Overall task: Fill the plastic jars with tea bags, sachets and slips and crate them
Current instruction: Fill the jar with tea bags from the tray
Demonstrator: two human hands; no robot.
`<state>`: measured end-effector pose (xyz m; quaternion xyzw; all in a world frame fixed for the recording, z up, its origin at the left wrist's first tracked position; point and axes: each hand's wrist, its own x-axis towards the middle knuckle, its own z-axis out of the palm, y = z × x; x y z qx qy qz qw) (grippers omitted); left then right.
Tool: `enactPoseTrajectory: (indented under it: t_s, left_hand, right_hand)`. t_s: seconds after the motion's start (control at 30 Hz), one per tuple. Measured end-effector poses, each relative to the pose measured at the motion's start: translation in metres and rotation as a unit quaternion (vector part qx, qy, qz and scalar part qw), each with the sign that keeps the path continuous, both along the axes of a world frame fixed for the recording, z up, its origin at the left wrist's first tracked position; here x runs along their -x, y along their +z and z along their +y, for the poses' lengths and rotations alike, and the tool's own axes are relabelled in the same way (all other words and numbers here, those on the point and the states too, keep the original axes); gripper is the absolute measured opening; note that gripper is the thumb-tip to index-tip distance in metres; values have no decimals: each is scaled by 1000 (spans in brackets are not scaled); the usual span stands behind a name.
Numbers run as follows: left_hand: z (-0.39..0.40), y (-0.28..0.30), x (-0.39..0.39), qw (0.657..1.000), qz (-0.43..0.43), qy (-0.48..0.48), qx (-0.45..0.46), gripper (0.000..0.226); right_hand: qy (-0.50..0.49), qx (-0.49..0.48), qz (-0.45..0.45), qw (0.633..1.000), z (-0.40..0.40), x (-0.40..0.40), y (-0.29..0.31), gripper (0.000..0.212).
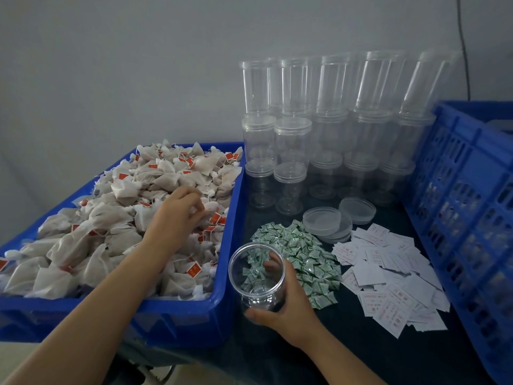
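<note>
My right hand (288,304) grips a clear plastic jar (256,276), open and tilted towards me, just right of the blue tray's (222,295) front corner. I see nothing inside the jar. My left hand (177,212) reaches into the heap of white tea bags (116,218) with red tags in that tray, fingers curled among the bags near its right side. A pile of green-and-white sachets (302,251) lies behind the jar. White paper slips (388,273) are spread to the right of the sachets.
Stacked empty clear jars (319,129) stand at the back against the wall. Loose clear lids (333,220) lie in front of them. A blue slatted crate (466,207) stands along the right edge. The table top is dark.
</note>
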<state>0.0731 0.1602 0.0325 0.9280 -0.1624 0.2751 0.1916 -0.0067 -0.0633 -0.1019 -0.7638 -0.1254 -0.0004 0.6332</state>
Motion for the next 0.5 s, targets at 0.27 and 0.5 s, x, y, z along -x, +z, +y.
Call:
enactPoseTrajectory:
  t_s: [0.27, 0.5]
  left_hand:
    - [-14, 31, 13, 998, 24, -27, 41, 9]
    - [-46, 46, 41, 980, 24, -190, 47, 31]
  right_hand:
    - [5, -2, 11, 1000, -1, -1, -4, 105]
    - [-3, -2, 12, 1000, 0, -2, -5, 108]
